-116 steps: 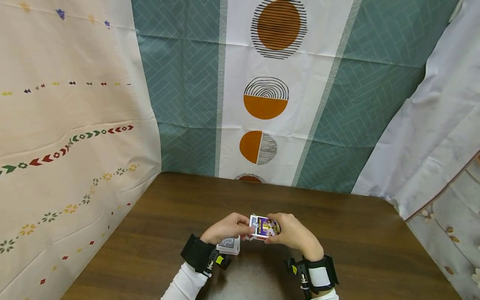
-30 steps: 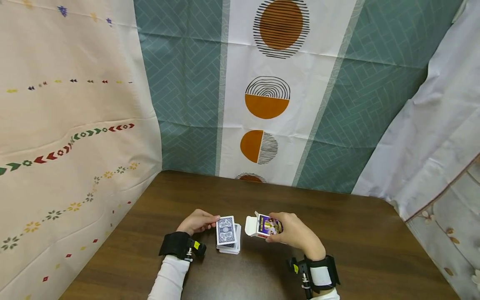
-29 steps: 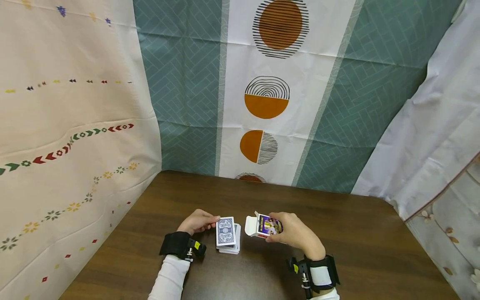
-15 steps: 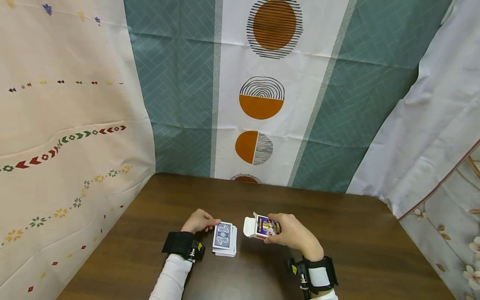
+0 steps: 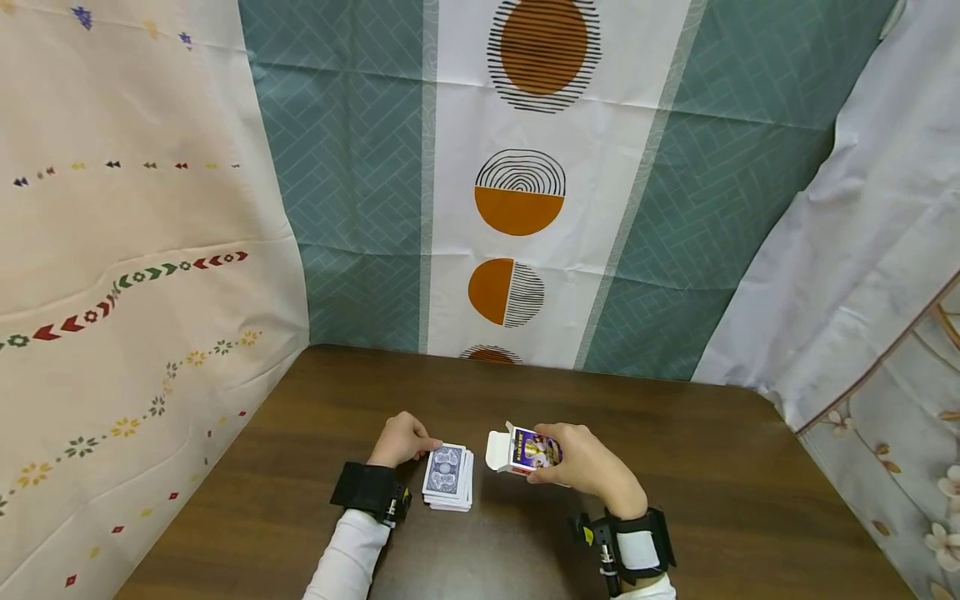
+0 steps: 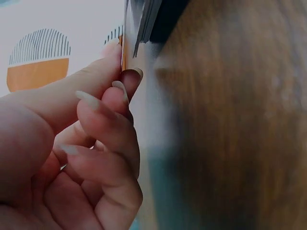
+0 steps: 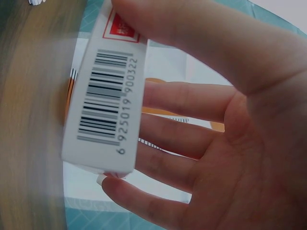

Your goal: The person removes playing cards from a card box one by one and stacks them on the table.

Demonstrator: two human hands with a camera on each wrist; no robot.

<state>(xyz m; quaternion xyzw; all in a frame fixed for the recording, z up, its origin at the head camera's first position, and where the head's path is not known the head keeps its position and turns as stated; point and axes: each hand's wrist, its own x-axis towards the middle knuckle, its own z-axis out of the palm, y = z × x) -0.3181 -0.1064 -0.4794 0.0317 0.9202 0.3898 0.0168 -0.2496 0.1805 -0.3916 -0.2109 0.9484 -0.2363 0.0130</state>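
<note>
Face down on the wooden table lies a loosely squared stack of playing cards with blue patterned backs. My left hand is at its upper left corner. In the left wrist view, the thumb and a finger of that left hand pinch a card by its edge, beside the stack. My right hand grips a purple and white card box whose white flap hangs open toward the cards. The box's barcode side faces the right wrist camera, with the thumb on one side and fingers on the other.
The brown table runs back to a hanging cloth with teal and white panels. A cream embroidered cloth borders the left side, and white drapery the right. A black wrist strap with a camera sits on each wrist.
Earlier the left hand was at the box's mouth; later it held cards over the stack. Now those cards lie lower and more in line with the stack. The right hand keeps the box nearly still.
</note>
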